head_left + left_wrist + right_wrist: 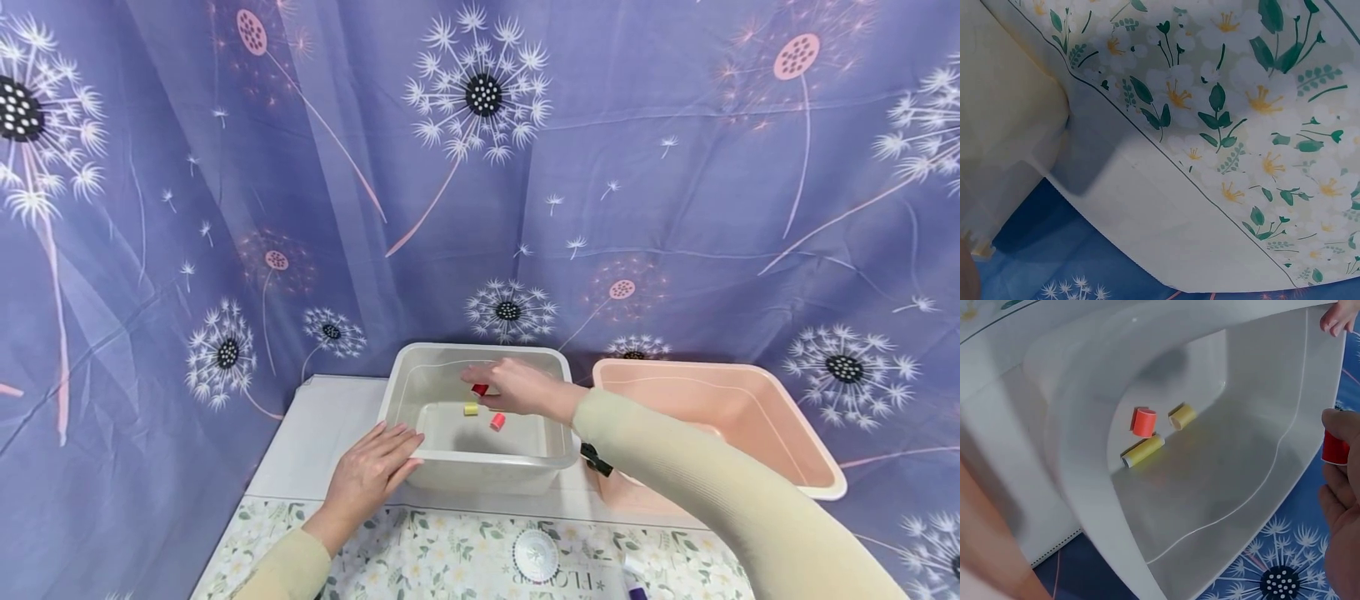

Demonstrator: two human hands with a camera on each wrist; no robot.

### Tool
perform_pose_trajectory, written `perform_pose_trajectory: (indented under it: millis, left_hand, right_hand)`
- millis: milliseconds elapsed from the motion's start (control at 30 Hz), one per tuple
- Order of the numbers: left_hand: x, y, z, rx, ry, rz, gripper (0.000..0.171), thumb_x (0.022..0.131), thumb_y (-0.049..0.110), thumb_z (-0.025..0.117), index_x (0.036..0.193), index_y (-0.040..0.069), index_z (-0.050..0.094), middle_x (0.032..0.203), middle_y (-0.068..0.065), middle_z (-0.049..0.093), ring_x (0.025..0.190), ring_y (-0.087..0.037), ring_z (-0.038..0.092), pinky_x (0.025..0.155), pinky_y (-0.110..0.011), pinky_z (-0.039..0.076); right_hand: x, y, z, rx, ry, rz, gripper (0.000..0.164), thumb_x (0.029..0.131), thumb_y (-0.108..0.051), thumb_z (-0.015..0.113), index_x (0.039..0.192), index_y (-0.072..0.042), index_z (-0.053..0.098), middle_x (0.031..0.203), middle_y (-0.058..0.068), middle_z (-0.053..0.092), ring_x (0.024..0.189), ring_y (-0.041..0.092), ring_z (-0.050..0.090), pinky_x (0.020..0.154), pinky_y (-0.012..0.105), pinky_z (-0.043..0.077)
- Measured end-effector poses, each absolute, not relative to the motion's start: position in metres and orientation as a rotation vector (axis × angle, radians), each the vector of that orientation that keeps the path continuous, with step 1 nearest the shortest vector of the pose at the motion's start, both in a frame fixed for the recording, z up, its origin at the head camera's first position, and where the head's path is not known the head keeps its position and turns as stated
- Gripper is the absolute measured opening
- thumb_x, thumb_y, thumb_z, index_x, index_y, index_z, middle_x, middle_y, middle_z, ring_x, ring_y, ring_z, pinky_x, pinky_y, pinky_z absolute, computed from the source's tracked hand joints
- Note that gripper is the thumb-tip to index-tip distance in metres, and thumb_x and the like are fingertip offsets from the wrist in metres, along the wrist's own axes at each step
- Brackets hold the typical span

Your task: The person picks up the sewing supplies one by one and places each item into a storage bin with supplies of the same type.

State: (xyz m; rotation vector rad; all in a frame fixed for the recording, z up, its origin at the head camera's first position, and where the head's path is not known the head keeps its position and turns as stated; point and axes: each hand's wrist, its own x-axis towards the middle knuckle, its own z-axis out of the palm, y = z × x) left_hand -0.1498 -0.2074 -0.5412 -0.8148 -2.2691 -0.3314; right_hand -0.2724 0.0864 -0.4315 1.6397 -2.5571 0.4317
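My right hand (521,387) is over the grey basin (487,458) and pinches a red spool of thread (1335,448) between thumb and fingers. Below it on the basin floor lie a coral-red spool (1144,422), a short yellow spool (1182,417) and a longer yellow spool (1143,450) with pale ends. The longer one is hidden behind the right hand or arm in the head view. With its fingers extended, my left hand (369,468) rests on the basin's near left rim. The left wrist view shows mainly sleeve and tabletop.
A peach basin (795,417) stands to the right, partly behind my right sleeve. Near the front edge, a white round disc (536,556) and a purple-ended object (637,593) lie on the floral cloth (442,550). A blue dandelion-print curtain (480,225) hangs behind.
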Motion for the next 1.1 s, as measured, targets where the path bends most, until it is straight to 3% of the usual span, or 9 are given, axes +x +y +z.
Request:
perform_pose_trajectory:
  millis: [400, 433, 500, 533, 667, 733, 833, 900, 1100]
  left_hand:
    - [-0.151, -0.209, -0.541, -0.818, -2.284, -0.332, 0.066, 0.113, 0.057, 0.033, 0.127, 0.013, 0.08, 0.119, -0.007, 0.08, 0.114, -0.028, 0.076, 0.108, -0.053, 0.057]
    - [-0.151, -0.209, -0.541, -0.82, -2.285, -0.334, 0.065, 0.113, 0.057, 0.035, 0.127, 0.013, 0.08, 0.119, -0.007, 0.08, 0.114, -0.028, 0.076, 0.108, -0.053, 0.057]
    - [-0.151, -0.209, -0.541, -0.826, -2.288, -0.343, 0.05, 0.111, 0.051, 0.053, 0.128, 0.013, 0.079, 0.119, -0.008, 0.08, 0.115, -0.029, 0.076, 0.109, -0.053, 0.056]
    - [-0.151, -0.209, -0.541, -0.828, -2.287, -0.344, 0.049, 0.111, 0.051, 0.053, 0.128, 0.013, 0.079, 0.119, -0.008, 0.08, 0.115, -0.029, 0.076, 0.108, -0.053, 0.057]
    - [-0.152, -0.209, -0.542, -0.831, -2.274, -0.342, 0.05, 0.111, 0.051, 0.052, 0.127, 0.013, 0.08, 0.119, -0.008, 0.08, 0.114, -0.029, 0.076, 0.108, -0.053, 0.057]
    - [-0.152, -0.209, -0.542, -0.831, -2.268, -0.334, 0.056, 0.113, 0.053, 0.043, 0.127, 0.013, 0.08, 0.118, -0.007, 0.08, 0.114, -0.029, 0.076, 0.107, -0.053, 0.057]
    - [-0.152, -0.21, -0.543, -0.84, -2.27, -0.344, 0.042, 0.107, 0.045, 0.062, 0.128, 0.013, 0.079, 0.119, -0.008, 0.08, 0.114, -0.029, 0.076, 0.107, -0.054, 0.057]
    - [-0.152, -0.21, -0.543, -0.842, -2.269, -0.344, 0.041, 0.106, 0.044, 0.065, 0.128, 0.012, 0.079, 0.12, -0.008, 0.08, 0.114, -0.029, 0.076, 0.107, -0.054, 0.057]
    - [-0.152, -0.209, -0.543, -0.831, -2.252, -0.345, 0.063, 0.114, 0.055, 0.036, 0.126, 0.013, 0.08, 0.118, -0.007, 0.081, 0.112, -0.029, 0.077, 0.105, -0.054, 0.058]
  right_hand:
    - [-0.283, 0.079, -0.441, 1.628, -2.616, 0.343, 0.039, 0.096, -0.005, 0.079, 0.134, 0.0, 0.071, 0.13, 0.013, 0.075, 0.098, 0.019, 0.079, 0.093, 0.034, 0.065]
    - [-0.284, 0.079, -0.442, 1.631, -2.616, 0.336, 0.039, 0.096, -0.005, 0.079, 0.133, 0.0, 0.071, 0.129, 0.012, 0.076, 0.097, 0.019, 0.079, 0.092, 0.034, 0.065]
    - [-0.285, 0.078, -0.443, 1.632, -2.625, 0.329, 0.039, 0.096, -0.005, 0.078, 0.133, 0.001, 0.071, 0.127, 0.013, 0.076, 0.095, 0.02, 0.079, 0.091, 0.034, 0.065]
    - [-0.286, 0.077, -0.443, 1.63, -2.63, 0.321, 0.039, 0.096, -0.005, 0.078, 0.133, 0.001, 0.071, 0.127, 0.013, 0.077, 0.094, 0.02, 0.079, 0.091, 0.034, 0.065]
    - [-0.29, 0.077, -0.446, 1.614, -2.677, 0.31, 0.041, 0.096, -0.007, 0.078, 0.135, 0.001, 0.07, 0.124, 0.013, 0.077, 0.094, 0.021, 0.078, 0.092, 0.035, 0.065]
    - [-0.291, 0.077, -0.448, 1.605, -2.696, 0.308, 0.04, 0.096, -0.007, 0.079, 0.135, 0.0, 0.07, 0.122, 0.013, 0.078, 0.094, 0.021, 0.078, 0.091, 0.035, 0.065]
    - [-0.293, 0.077, -0.451, 1.588, -2.718, 0.306, 0.038, 0.096, -0.007, 0.08, 0.133, -0.001, 0.07, 0.116, 0.012, 0.079, 0.093, 0.021, 0.078, 0.089, 0.035, 0.065]
    - [-0.295, 0.077, -0.453, 1.577, -2.727, 0.303, 0.038, 0.095, -0.007, 0.081, 0.131, -0.001, 0.071, 0.115, 0.012, 0.079, 0.094, 0.022, 0.078, 0.09, 0.035, 0.065]
    - [-0.299, 0.077, -0.459, 1.565, -2.753, 0.262, 0.04, 0.096, -0.009, 0.081, 0.134, 0.0, 0.07, 0.12, 0.014, 0.078, 0.102, 0.025, 0.078, 0.096, 0.037, 0.064]
